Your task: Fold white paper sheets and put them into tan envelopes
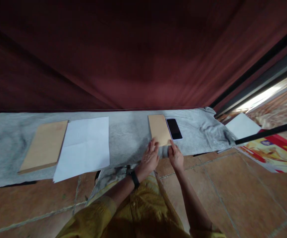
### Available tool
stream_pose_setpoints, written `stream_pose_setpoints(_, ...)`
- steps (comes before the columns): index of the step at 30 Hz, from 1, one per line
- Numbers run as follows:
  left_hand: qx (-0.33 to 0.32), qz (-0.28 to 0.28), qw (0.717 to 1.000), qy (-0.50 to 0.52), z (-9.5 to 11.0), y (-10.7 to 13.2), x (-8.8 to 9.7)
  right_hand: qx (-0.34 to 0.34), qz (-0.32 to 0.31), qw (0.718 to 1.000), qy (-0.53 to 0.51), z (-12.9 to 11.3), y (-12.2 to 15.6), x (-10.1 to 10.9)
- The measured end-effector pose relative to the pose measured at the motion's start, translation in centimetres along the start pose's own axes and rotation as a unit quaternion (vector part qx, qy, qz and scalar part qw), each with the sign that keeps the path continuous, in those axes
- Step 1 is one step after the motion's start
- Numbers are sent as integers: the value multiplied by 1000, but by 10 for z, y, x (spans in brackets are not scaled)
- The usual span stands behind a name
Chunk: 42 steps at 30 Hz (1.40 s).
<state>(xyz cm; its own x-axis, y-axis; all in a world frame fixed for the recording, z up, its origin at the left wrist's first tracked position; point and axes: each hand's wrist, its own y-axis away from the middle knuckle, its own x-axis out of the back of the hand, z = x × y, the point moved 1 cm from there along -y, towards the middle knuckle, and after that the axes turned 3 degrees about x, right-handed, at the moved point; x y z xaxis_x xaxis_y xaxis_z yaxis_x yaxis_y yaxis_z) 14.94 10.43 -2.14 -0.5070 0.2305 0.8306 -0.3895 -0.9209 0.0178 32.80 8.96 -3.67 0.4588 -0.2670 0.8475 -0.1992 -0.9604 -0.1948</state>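
Note:
A tan paper rectangle [159, 129], perhaps an envelope or a folded sheet, lies on the grey cloth in front of me. My left hand [150, 155], with a black band on its wrist, rests at the near left corner with its fingers stretched out over the edge. At the near right corner my right hand [175, 156] has its fingers closed on the paper's edge, the thumb partly hidden. Just right of the paper is a phone [174, 129] with a dark screen and a pale rim.
Left on the grey cloth [128, 138] are white sheets [85, 148] and a larger tan stack [45, 143]. A dark red curtain [133, 66] hangs behind. Rightward stand a dark metal frame [260, 79], a white sheet [243, 125] and a printed red-yellow box [273, 150].

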Motion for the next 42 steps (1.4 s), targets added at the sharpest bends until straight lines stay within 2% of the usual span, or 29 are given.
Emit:
stream_pose_setpoints(4, -45, -17, 998, -49, -3, 2, -3, 5, -11, 999, 42, 1, 0, -2)
stream_pose_setpoints(9, -38, -45, 992, -109, -3, 3, -4, 4, -23, 998, 52, 4, -2, -5)
stream_pose_setpoints(21, -62, -20, 979, -193, -10, 0, -16, -21, -35, 996, 76, 3, -3, -11)
stream_pose_setpoints(33, -79, -3, 955, -286, 5, -8, -10, -3, -27, 997, 67, 1, -3, -11)
stream_pose_setpoints(37, -66, -9, 957, -283, 10, -8, -6, 22, -7, 999, 23, 1, 1, -5)
stream_pose_setpoints(42, -48, -41, 970, -235, 16, -2, 10, 44, 7, 998, -50, -6, 19, -1)
